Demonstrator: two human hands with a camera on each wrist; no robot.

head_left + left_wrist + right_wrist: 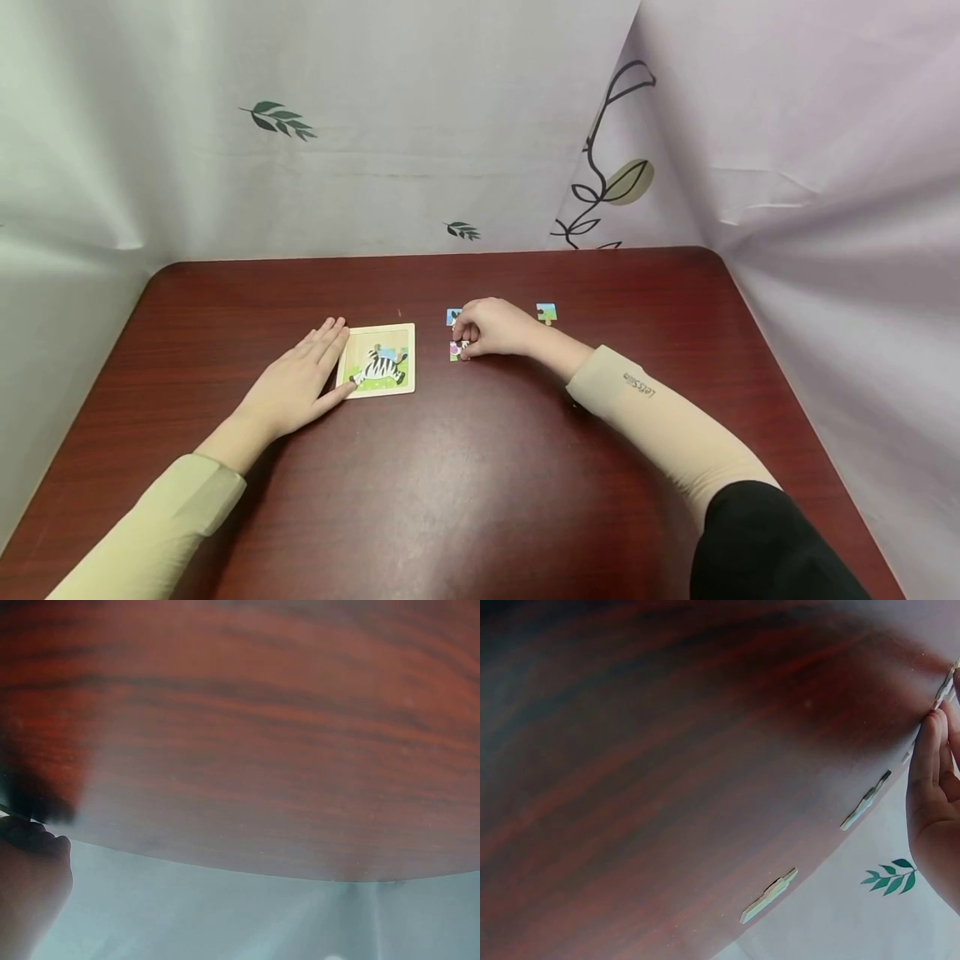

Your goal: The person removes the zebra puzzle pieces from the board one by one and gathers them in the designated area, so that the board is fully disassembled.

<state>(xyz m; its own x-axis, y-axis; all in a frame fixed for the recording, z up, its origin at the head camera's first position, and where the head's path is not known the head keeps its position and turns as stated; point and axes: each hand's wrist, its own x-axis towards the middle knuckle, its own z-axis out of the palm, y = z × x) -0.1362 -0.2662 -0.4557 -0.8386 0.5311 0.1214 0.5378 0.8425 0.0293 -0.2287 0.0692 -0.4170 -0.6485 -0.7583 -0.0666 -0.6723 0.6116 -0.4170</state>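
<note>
A small square puzzle tray (pixel 412 358) with a partly assembled zebra picture lies left of the table's middle. My left hand (pixel 288 392) rests along its left side, fingers straight and thumb at the lower left corner. To the right of the tray, my right hand (pixel 498 327) pinches a puzzle piece (pixel 454 352) with pink and white on it between thumb and fingers. Its fingers partly cover another puzzle piece (pixel 452 316), blue with black and white, lying just behind. In the right wrist view the fingertips hold the pinched piece by its edge.
A blue and green puzzle piece (pixel 546 312) lies farther right, beyond my right wrist. Two pieces lie flat on the dark red wooden table (pixel 667 825) in the right wrist view. Pale leaf-patterned cloth (pixel 420 125) hangs behind the table and along its sides.
</note>
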